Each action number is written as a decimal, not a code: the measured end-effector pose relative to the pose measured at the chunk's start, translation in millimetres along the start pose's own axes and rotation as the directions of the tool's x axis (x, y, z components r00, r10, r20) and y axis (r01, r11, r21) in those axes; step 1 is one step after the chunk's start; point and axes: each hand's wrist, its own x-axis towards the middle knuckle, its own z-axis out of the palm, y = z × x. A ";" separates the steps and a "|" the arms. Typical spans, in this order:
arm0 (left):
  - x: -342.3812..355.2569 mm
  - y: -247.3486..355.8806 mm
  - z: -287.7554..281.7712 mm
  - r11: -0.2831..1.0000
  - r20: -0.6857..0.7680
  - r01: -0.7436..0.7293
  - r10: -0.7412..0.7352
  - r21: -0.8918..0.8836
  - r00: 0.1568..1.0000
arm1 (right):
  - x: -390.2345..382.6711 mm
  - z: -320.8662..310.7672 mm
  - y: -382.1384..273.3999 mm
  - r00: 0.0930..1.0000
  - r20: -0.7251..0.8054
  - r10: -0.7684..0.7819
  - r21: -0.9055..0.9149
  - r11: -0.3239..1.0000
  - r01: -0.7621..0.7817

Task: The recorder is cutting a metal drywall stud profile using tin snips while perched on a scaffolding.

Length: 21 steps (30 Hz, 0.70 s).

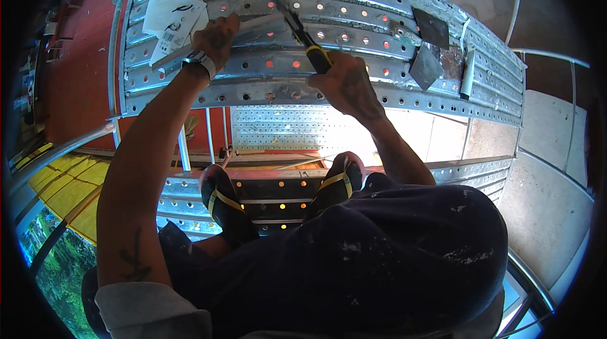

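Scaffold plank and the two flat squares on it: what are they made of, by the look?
Scaffold plank: looks like galvanised steel, dull silver with punched round holes and pressed ribs. Two flat squares: probably bare steel plate, dark grey and matt, with thin sharp edges. Tool in the right hand: metal, with a yellow-and-black grip, likely plastic or rubber.

One package only: a white paper or plastic wrapper (172, 19) lying flat on the perforated metal scaffold plank (265, 80), at about 11 o'clock in the frame. It's crumpled and roughly rectangular, with corners folded up. It's white with black printed marks, and a small white label patch with black bars (171, 38) sits at its lower edge. Your left hand (216, 38) is just at its 3 o'clock side, close to or touching its edge; can't tell which. A grey strip pokes out from under its lower edge. No signs or screens visible anywhere you look.
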 end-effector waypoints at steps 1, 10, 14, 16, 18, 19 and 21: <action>-4.1 -1.3 0.5 1.000 0.004 0.004 -0.004 -0.001 1.000 | -3.1 -0.6 -8.2 0.990 -0.088 -0.107 0.047 0.993 0.112; -4.0 0.1 -4.3 1.000 0.026 -0.015 0.014 0.025 1.000 | 2.9 -13.6 -5.8 0.923 0.316 0.221 0.281 0.907 -0.314; 2.7 3.8 -9.1 1.000 0.080 0.014 -0.014 0.000 0.997 | -9.4 -15.8 0.0 0.991 0.033 0.126 0.393 0.911 -0.129; 3.4 4.0 -9.4 1.000 0.095 0.025 -0.025 0.004 0.995 | -9.4 -7.3 5.3 0.998 -0.036 0.059 0.340 0.939 -0.044; 3.4 4.7 -8.7 0.999 0.112 0.011 -0.017 0.051 0.994 | -5.4 4.1 17.5 0.995 -0.102 -0.013 0.286 0.957 0.041; 2.1 5.3 -8.2 0.999 0.112 0.013 -0.019 0.053 0.994 | 0.3 8.6 26.8 0.992 0.090 0.094 0.297 0.948 -0.117; 2.6 7.1 -6.6 0.999 0.077 0.001 -0.005 0.052 0.997 | -1.8 -1.0 20.6 0.965 0.168 0.199 0.231 0.944 -0.235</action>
